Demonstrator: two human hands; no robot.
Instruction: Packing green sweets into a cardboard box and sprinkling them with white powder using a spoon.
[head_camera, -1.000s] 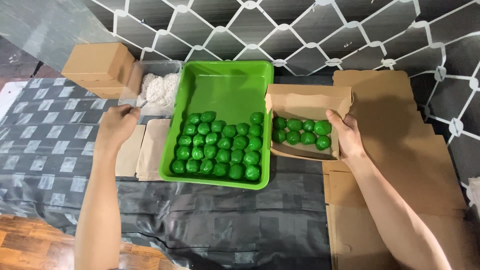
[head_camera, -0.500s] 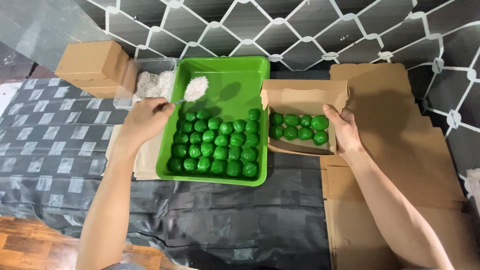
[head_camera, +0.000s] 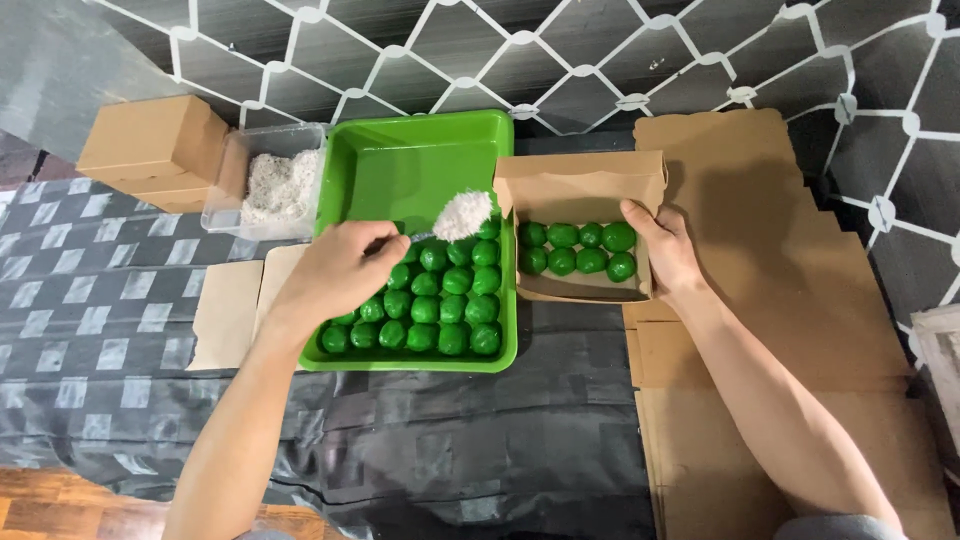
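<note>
The left hand (head_camera: 335, 272) grips a spoon (head_camera: 455, 218) heaped with white flakes, held over a green tray (head_camera: 420, 160) of green balls (head_camera: 430, 310). The right hand (head_camera: 665, 245) clasps the side of a small cardboard box (head_camera: 580, 185) holding more green balls, just beside the tray. A clear tub of flakes (head_camera: 275, 185) sits left of the tray.

A closed brown box (head_camera: 150, 140) sits at the far left on another. Flattened cardboard sheets (head_camera: 800, 330) lie stacked along the right side. Two smaller cardboard pieces (head_camera: 228, 312) lie flat left of the tray. A black and grey checked cloth (head_camera: 90, 300) covers the surface. A dark wall with a white diamond pattern (head_camera: 600, 60) stands behind.
</note>
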